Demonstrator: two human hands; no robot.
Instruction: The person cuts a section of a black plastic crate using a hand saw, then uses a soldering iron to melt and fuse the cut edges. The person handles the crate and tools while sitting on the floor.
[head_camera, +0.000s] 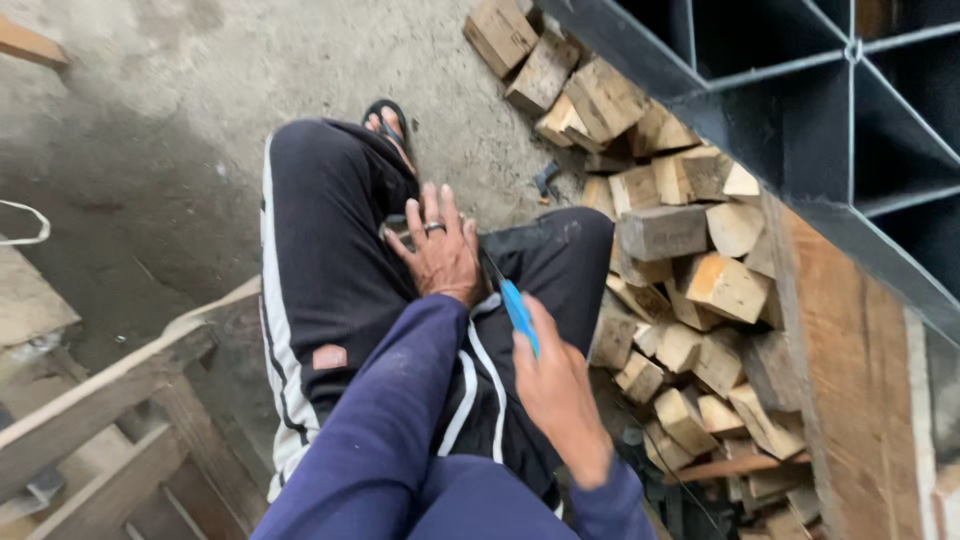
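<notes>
A blue-handled knife (517, 312) is gripped in the right hand (556, 392), while the left hand (441, 250) is spread flat, steadying something hidden on the knee.

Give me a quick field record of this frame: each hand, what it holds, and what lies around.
left hand: ringed, fingers spread, pressing a small flat piece, mostly hidden, on the knee
right hand: closed on a blue-handled knife, thin blade toward the left hand
posture: seated, dark trousers with white stripes, sandal on concrete floor
right side: pile of wood blocks beside a dark metal frame
left side: wooden frame
</notes>
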